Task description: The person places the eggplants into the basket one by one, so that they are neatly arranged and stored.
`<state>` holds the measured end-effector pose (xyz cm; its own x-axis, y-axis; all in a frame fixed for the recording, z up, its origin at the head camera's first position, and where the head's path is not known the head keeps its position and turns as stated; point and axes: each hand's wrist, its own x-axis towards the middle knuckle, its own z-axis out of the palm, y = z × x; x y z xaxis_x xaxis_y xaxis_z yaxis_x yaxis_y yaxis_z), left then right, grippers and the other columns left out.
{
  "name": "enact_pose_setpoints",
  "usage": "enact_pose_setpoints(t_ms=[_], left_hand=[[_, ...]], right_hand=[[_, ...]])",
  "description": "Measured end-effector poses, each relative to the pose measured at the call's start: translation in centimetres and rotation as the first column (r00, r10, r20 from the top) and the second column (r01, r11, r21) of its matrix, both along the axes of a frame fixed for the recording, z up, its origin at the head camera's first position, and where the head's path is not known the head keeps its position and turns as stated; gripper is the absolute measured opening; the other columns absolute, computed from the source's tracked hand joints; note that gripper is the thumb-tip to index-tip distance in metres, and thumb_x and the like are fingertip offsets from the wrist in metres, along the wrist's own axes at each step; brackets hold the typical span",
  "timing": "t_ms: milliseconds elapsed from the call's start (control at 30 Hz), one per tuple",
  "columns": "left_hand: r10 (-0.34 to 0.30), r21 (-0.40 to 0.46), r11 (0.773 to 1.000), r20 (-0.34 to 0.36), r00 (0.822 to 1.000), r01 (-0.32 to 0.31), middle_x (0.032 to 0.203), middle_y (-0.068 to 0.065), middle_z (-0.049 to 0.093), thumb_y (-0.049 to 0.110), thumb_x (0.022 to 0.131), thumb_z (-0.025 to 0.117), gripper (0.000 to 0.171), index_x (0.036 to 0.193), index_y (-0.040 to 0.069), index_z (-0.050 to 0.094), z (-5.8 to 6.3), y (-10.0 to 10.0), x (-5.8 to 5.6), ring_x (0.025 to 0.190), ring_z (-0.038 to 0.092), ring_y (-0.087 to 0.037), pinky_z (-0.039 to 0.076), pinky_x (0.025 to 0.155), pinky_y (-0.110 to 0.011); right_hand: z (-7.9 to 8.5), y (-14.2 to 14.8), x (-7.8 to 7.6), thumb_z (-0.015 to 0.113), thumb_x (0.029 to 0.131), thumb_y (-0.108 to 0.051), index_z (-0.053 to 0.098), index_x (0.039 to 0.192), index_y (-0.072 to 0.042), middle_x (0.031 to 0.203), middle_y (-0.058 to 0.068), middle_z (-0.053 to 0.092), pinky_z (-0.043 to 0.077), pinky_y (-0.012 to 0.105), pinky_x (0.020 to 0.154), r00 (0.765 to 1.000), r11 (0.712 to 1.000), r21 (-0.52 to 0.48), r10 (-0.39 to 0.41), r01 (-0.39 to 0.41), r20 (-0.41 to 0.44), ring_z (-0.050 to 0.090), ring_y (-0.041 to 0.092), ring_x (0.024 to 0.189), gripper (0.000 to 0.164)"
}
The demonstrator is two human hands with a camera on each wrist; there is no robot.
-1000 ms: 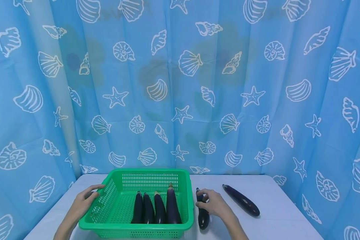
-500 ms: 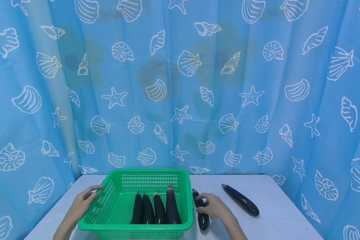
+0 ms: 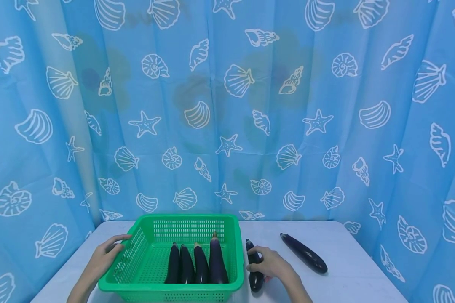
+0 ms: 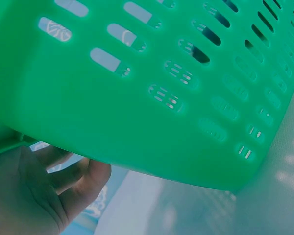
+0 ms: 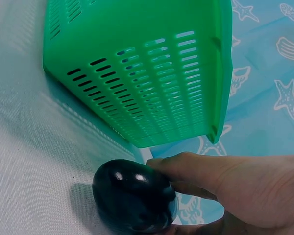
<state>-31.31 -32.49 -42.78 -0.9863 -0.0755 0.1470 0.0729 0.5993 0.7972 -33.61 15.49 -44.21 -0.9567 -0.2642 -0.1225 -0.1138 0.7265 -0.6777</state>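
Note:
My right hand holds a dark purple eggplant across its middle, just right of the green plastic basket. In the right wrist view, the thumb and fingers lie on opposite sides of the eggplant, its rounded end facing the camera close over the white tabletop. At the basket's left rim, my left hand grips the edge. The left wrist view shows bent fingers against the perforated wall. Inside the basket, several eggplants lie side by side toward the right, stem ends pointing away.
Another eggplant lies diagonally on the white table, to the right of my right hand. A blue curtain with white shell and starfish prints hangs behind the table and along both sides.
The eggplant under my right hand has swivelled slightly, its stem end shifting left and then partly back. My right hand has moved a little left and toward me. The left hand stays on the rim.

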Motion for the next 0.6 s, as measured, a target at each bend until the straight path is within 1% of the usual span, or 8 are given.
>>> enact_pose_setpoints(t_ms=[100,267,400,533,600], left_hand=[[-0.002,0.001,1.000,-0.003,1.000,0.002,0.139,-0.030,0.052,0.041,0.105,0.043,0.051,0.143,0.008,0.050,-0.04,-0.03,0.01,0.114,0.062,-0.038,0.058,0.091,-0.046],[-0.003,0.006,1.000,-0.003,1.000,0.003,0.139,-0.030,0.052,0.041,0.105,0.043,0.051,0.143,0.008,0.049,-0.08,-0.08,0.01,0.113,0.063,-0.037,0.058,0.090,-0.045],[-0.005,0.009,1.000,0.002,1.000,0.005,0.140,-0.030,0.051,0.039,0.105,0.042,0.050,0.144,0.008,0.049,-0.07,-0.09,0.00,0.114,0.062,-0.037,0.058,0.091,-0.045],[-0.009,0.008,1.000,0.000,1.000,0.009,0.141,-0.031,0.049,0.040,0.105,0.042,0.051,0.144,0.008,0.048,-0.03,-0.07,0.03,0.115,0.061,-0.039,0.058,0.092,-0.046],[-0.013,0.004,1.000,-0.004,1.000,0.013,0.142,-0.031,0.048,0.042,0.105,0.042,0.052,0.144,0.008,0.049,-0.01,-0.07,0.03,0.116,0.060,-0.040,0.058,0.093,-0.047]], right_hand=[[0.01,0.04,0.00,0.073,0.086,-0.031,0.061,0.130,-0.012,0.098,0.012,0.065,0.054,0.031,0.053,1.000,1.000,0.003,-0.004,0.004,0.002,0.061,0.019,0.069,0.050],[-0.09,0.08,-0.08,0.074,0.086,-0.030,0.061,0.130,-0.012,0.099,0.012,0.064,0.055,0.032,0.052,1.000,1.000,-0.004,0.001,-0.001,0.001,0.063,0.018,0.065,0.049],[-0.17,0.18,-0.16,0.074,0.085,-0.028,0.061,0.129,-0.011,0.099,0.013,0.064,0.060,0.033,0.052,1.000,0.999,-0.031,0.010,-0.010,-0.001,0.063,0.019,0.072,0.048],[-0.25,0.16,-0.23,0.074,0.085,-0.028,0.062,0.128,-0.012,0.103,0.016,0.064,0.061,0.035,0.055,1.000,0.999,-0.032,0.003,-0.003,0.001,0.063,0.020,0.078,0.048],[-0.24,0.11,-0.19,0.074,0.086,-0.029,0.062,0.128,-0.012,0.108,0.017,0.063,0.059,0.035,0.058,1.000,1.000,-0.017,0.001,-0.001,-0.005,0.062,0.021,0.080,0.048]])
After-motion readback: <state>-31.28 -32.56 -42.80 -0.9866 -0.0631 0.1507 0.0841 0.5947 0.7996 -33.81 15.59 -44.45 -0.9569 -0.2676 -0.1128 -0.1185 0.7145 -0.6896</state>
